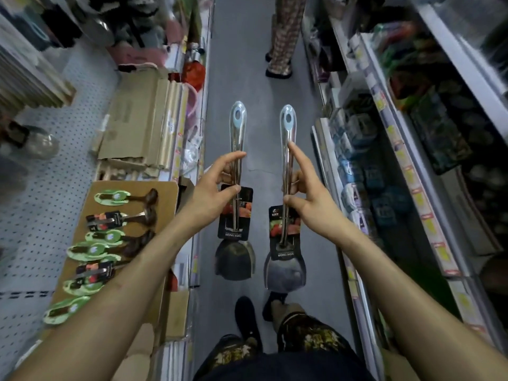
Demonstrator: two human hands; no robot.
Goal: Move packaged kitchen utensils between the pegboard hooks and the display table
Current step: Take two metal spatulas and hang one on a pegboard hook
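Note:
I hold two packaged steel spatulas over the aisle floor, handles pointing away from me. My left hand (217, 185) grips the shaft of the left spatula (236, 251), which has a black label card. My right hand (305, 193) grips the shaft of the right spatula (286, 268), index finger stretched along its handle. At the left, a brown display table (165, 191) carries several packaged utensils (110, 237) with green or black cards. A white pegboard (35, 215) lies beyond the table at the far left.
Another person's legs (283, 37) stand ahead in the narrow grey aisle. Cardboard boxes (137, 125) sit beyond the table. Stocked shelves (398, 160) with yellow price tags line the right side. My own feet (247, 320) are below the spatulas.

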